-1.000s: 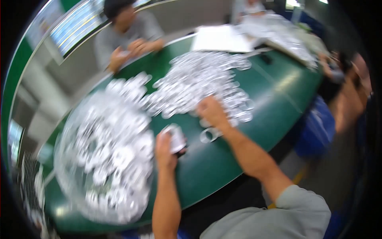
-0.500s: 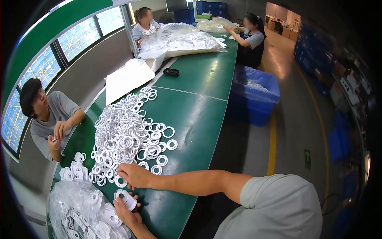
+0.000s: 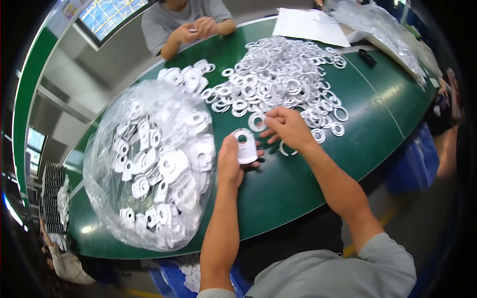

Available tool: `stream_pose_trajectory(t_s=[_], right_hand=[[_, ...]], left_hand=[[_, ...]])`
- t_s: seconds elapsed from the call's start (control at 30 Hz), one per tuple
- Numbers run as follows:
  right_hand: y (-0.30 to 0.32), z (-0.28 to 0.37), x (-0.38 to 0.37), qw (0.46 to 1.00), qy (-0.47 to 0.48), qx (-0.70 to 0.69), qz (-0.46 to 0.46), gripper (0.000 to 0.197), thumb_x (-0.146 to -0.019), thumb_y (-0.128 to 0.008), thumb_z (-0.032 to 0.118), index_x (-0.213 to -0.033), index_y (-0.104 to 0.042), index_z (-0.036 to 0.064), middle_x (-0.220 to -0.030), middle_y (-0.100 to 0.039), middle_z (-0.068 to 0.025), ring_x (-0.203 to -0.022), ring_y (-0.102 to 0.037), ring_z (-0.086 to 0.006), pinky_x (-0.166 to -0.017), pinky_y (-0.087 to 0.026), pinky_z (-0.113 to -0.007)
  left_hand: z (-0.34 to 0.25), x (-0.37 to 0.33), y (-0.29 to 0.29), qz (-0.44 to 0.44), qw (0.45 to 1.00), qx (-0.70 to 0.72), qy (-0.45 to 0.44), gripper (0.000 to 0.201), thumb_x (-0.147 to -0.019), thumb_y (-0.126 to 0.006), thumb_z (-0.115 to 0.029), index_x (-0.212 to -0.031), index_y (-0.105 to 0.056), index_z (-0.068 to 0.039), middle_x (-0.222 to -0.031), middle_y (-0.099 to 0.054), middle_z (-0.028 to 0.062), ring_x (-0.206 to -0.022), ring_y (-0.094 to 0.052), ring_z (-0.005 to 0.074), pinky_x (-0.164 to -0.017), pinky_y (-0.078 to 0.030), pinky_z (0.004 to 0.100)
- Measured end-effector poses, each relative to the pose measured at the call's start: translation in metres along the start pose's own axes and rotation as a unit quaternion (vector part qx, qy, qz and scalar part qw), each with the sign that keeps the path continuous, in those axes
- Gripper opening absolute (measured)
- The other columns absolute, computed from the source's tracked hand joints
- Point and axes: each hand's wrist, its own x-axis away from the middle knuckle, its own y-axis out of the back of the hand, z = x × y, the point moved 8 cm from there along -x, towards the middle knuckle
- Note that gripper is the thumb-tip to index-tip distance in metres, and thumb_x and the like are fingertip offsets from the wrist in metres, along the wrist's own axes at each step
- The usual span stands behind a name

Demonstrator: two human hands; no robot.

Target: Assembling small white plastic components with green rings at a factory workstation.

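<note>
My left hand (image 3: 229,161) is closed around a white plastic part (image 3: 246,153) with a round hole near its rounded upper end and a wider lower body. Just to the right, my right hand (image 3: 290,130) has its fingers bent, thumb and forefinger at the edge of a flat white ring (image 3: 257,122); it appears pinched there, close above the held part. Beyond both hands spreads a heap of similar white rings (image 3: 283,74). A broken-looking open ring (image 3: 288,149) lies beneath my right wrist.
A large clear plastic bag (image 3: 102,164) full of white parts lies on the green table (image 3: 278,198) to the left. More white parts (image 3: 186,77) are stacked behind it. Across the table a person's hands (image 3: 201,29) hold something small. White sheets (image 3: 310,27) and a black object (image 3: 367,58) lie farther right.
My view has swung left and down, bringing the whole bag into sight. My left hand still holds the white part; my right hand has shifted slightly, with the ring now showing beside its fingertips.
</note>
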Motion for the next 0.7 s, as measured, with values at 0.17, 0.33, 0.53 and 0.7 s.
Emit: stream_pose_trajectory(t_s=[0.17,0.33,0.53,0.7], right_hand=[[-0.016,0.002,0.005,1.0,0.015,0.024,-0.009,0.018,-0.09,-0.061,0.01,-0.1,-0.06,-0.0047,-0.091,-0.068,-0.012,-0.077,-0.069,-0.0178,-0.057,-0.054,-0.026],[-0.031,0.046,0.031,0.935,0.281,0.209,-0.055,0.006,-0.082,-0.066,0.003,-0.088,-0.066,0.0028,-0.093,-0.068,-0.0081,-0.078,-0.067,-0.0196,-0.064,-0.052,-0.03],[-0.053,0.041,0.036,0.867,0.373,0.329,0.036,0.01,-0.077,-0.067,0.002,-0.087,-0.067,0.0038,-0.098,-0.067,-0.0084,-0.081,-0.066,-0.0259,-0.069,-0.053,-0.032],[-0.03,0.052,0.03,0.887,0.344,0.307,0.004,0.015,-0.076,-0.069,-0.002,-0.09,-0.068,0.0025,-0.091,-0.068,-0.0083,-0.082,-0.066,-0.021,-0.072,-0.052,-0.03]], left_hand=[[-0.001,0.008,0.007,-0.008,1.0,-0.012,0.021,0.049,-0.101,-0.036,-0.045,-0.131,-0.039,-0.006,-0.101,-0.064,0.0177,-0.074,-0.069,0.0255,-0.048,-0.055,0.0285],[-0.001,0.009,-0.005,0.036,0.998,0.023,0.043,0.053,-0.101,-0.032,-0.047,-0.13,-0.041,-0.003,-0.102,-0.064,0.0179,-0.074,-0.069,0.0271,-0.047,-0.054,0.0292],[-0.002,0.008,0.004,-0.004,0.997,0.064,0.048,0.053,-0.101,-0.03,-0.047,-0.125,-0.046,-0.001,-0.101,-0.065,0.0157,-0.074,-0.069,0.0294,-0.045,-0.051,0.0305],[-0.006,0.003,0.004,-0.02,0.999,0.04,0.015,0.036,-0.102,-0.039,-0.035,-0.121,-0.046,-0.005,-0.099,-0.065,0.0177,-0.073,-0.069,0.0271,-0.048,-0.056,0.0292]])
